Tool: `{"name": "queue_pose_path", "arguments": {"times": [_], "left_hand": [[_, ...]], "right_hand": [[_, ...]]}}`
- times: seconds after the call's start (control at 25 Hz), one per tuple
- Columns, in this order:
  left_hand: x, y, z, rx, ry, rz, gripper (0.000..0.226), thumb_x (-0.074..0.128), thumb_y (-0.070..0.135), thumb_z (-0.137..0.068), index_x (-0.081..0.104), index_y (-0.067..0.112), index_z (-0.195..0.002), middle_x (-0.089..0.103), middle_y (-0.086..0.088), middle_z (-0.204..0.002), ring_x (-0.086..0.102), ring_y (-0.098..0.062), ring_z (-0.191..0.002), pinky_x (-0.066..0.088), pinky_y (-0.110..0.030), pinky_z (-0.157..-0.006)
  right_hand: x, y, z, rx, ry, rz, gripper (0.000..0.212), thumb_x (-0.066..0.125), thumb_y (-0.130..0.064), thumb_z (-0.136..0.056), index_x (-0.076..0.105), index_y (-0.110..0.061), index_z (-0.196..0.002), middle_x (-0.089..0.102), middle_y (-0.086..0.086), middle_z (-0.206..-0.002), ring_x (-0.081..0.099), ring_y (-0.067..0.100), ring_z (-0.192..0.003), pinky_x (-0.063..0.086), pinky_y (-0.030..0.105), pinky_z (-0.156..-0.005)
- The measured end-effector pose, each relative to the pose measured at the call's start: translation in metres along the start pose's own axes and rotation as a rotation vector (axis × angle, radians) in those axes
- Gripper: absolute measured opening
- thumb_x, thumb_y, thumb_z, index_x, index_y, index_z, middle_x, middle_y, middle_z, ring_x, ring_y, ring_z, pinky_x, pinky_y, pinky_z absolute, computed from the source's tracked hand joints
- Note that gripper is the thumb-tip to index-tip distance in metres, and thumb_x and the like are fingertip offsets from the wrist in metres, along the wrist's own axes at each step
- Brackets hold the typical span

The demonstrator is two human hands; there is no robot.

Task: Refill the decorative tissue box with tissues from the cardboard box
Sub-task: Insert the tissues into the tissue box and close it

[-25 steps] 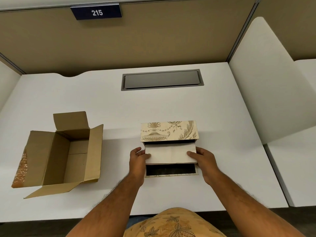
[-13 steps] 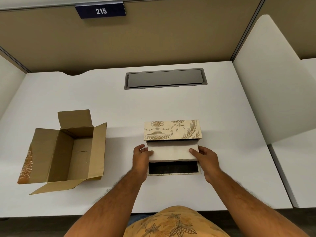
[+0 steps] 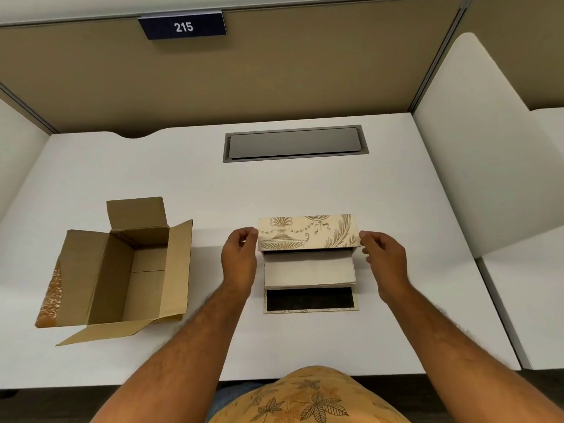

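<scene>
The step in hand looks like closing the decorative tissue box [image 3: 308, 257] now that the tissues [image 3: 309, 269] lie inside. Both hands sit at the ends of its raised lid [image 3: 307, 232]: the left hand [image 3: 239, 264] has thumb and fingertips pinched at the lid's left edge, apparently touching it, while the right hand [image 3: 383, 261] is loosely curled with fingers half open just beside the right edge — whether it makes contact I cannot tell. To do this well, I would grip both ends evenly and swing the lid toward the body in one level motion, so it does not twist on its hinge or catch the top sheet. The pale stack should be pressed flat first if it stands above the rim.

The box lies between the two hands on the white table [image 3: 305, 184]. Its lid is cream with a gold-brown urn and leaf pattern; the tissues are a neat off-white folded stack, and nearer the body a dark-lined flap [image 3: 309, 299] lies flat. The cardboard box [image 3: 122, 270] stands well to the left of the left hand, flaps open, looking empty.
</scene>
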State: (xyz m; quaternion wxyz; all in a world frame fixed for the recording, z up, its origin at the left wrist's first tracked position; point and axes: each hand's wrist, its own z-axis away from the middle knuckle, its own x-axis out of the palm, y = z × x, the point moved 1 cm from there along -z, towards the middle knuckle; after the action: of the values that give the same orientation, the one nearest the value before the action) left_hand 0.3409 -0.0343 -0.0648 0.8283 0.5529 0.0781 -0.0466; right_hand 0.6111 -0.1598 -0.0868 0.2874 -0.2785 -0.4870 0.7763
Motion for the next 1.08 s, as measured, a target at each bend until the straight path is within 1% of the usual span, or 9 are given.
{"name": "queue_pose_path", "arguments": {"times": [0.12,0.24,0.32,0.44,0.56,0.76,0.92,1.0,1.08], "left_hand": [[0.003,0.012,-0.015,0.047,-0.037,-0.187,0.024,0.067,0.014,-0.102,0.074,0.012,-0.125,0.073,-0.003,-0.110,0.067,-0.017,-0.100,0.049,-0.016,-0.072],[-0.005,0.008,-0.023,0.022,-0.088,-0.233,0.031,0.070,0.009,-0.099,0.074,0.009,-0.130,0.073,-0.002,-0.102,0.070,-0.023,-0.104,0.056,-0.026,-0.089],[-0.007,0.006,-0.022,0.018,-0.109,-0.239,0.028,0.069,0.008,-0.100,0.075,0.008,-0.128,0.076,-0.005,-0.112,0.073,-0.025,-0.111,0.059,-0.033,-0.099],[-0.011,0.005,-0.014,0.028,-0.122,-0.232,0.024,0.066,0.005,-0.102,0.074,0.007,-0.125,0.076,-0.008,-0.119,0.072,-0.025,-0.112,0.057,-0.022,-0.084],[-0.020,0.000,0.001,0.008,-0.145,-0.222,0.020,0.066,0.002,-0.101,0.074,0.006,-0.119,0.076,-0.009,-0.117,0.071,-0.022,-0.108,0.053,-0.018,-0.074],[-0.040,-0.018,0.025,-0.042,-0.231,-0.237,0.014,0.066,-0.010,-0.093,0.069,0.000,-0.102,0.077,-0.014,-0.107,0.071,-0.024,-0.101,0.063,-0.035,-0.084],[-0.051,-0.037,0.040,-0.048,-0.292,-0.288,0.018,0.067,-0.016,-0.088,0.067,0.002,-0.090,0.079,-0.016,-0.101,0.074,-0.025,-0.095,0.066,-0.029,-0.073],[-0.054,-0.049,0.042,-0.044,-0.304,-0.332,0.014,0.073,-0.011,-0.085,0.070,0.003,-0.088,0.080,-0.016,-0.099,0.075,-0.032,-0.095,0.065,-0.039,-0.078],[-0.057,-0.060,0.044,-0.049,-0.314,-0.372,0.012,0.074,-0.007,-0.081,0.072,0.005,-0.086,0.080,-0.018,-0.095,0.072,-0.036,-0.087,0.060,-0.042,-0.072]], "right_hand": [[0.007,-0.014,-0.008,-0.067,-0.024,0.111,0.013,0.079,-0.022,-0.094,0.081,-0.017,-0.106,0.080,0.003,-0.100,0.072,0.019,-0.095,0.058,0.035,-0.089],[0.009,-0.015,-0.010,-0.043,-0.043,0.121,0.011,0.080,-0.015,-0.093,0.078,-0.019,-0.103,0.078,0.004,-0.099,0.071,0.021,-0.094,0.058,0.039,-0.088],[0.007,-0.015,-0.007,-0.044,-0.055,0.120,0.012,0.079,-0.011,-0.093,0.077,-0.016,-0.105,0.077,0.004,-0.099,0.069,0.020,-0.093,0.057,0.034,-0.084],[0.000,-0.014,-0.001,-0.051,-0.072,0.145,0.016,0.078,-0.007,-0.094,0.077,-0.008,-0.110,0.077,0.007,-0.102,0.070,0.019,-0.090,0.053,0.025,-0.076],[-0.010,-0.008,0.009,-0.043,-0.112,0.169,0.012,0.079,-0.007,-0.093,0.077,-0.009,-0.104,0.079,0.009,-0.101,0.073,0.022,-0.091,0.055,0.027,-0.078],[-0.034,0.014,0.038,-0.020,-0.171,0.214,0.009,0.083,-0.008,-0.089,0.077,-0.014,-0.094,0.079,0.009,-0.093,0.072,0.020,-0.087,0.054,0.029,-0.080],[-0.045,0.037,0.055,-0.019,-0.206,0.284,0.010,0.084,-0.007,-0.088,0.078,-0.014,-0.090,0.080,0.010,-0.092,0.072,0.023,-0.087,0.056,0.033,-0.078],[-0.048,0.047,0.059,-0.022,-0.221,0.332,0.011,0.085,-0.006,-0.086,0.078,-0.015,-0.088,0.080,0.007,-0.090,0.072,0.023,-0.085,0.056,0.031,-0.075],[-0.051,0.053,0.060,-0.035,-0.232,0.398,0.014,0.086,-0.005,-0.084,0.078,-0.016,-0.085,0.079,0.004,-0.085,0.071,0.020,-0.079,0.053,0.028,-0.071]]}}
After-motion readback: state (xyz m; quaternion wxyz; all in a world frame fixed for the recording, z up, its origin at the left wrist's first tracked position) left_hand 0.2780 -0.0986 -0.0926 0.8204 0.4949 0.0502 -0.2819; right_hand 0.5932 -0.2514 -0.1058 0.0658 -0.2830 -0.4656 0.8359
